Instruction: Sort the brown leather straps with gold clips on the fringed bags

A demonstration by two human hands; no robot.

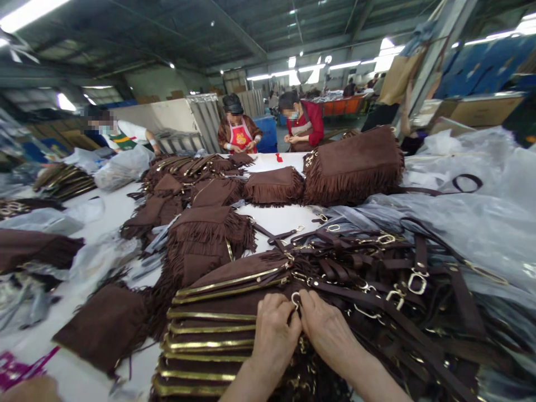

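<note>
Close together at the edge of a stack of dark brown bags with gold zippers [201, 345], both my hands are bent in a pinch. A ring-shaped metal clasp [295, 300] shows between the fingertips of my left hand [274, 326] and my right hand [324, 324]. The fingers hide the rest of the clasp and what it joins to. Just right of my hands lies a tangled heap of dark brown straps [389, 307] with pale metal buckles and hooks. More bag hardware hangs below my fingers, partly hidden by my wrists.
Fringed brown bags [209, 229] lie across the white table [274, 215], with a tall fringed stack [355, 164] at the back right. Clear plastic wrap [473, 223] covers the right side. A brown fringed piece [104, 326] lies left. Several people work beyond the table.
</note>
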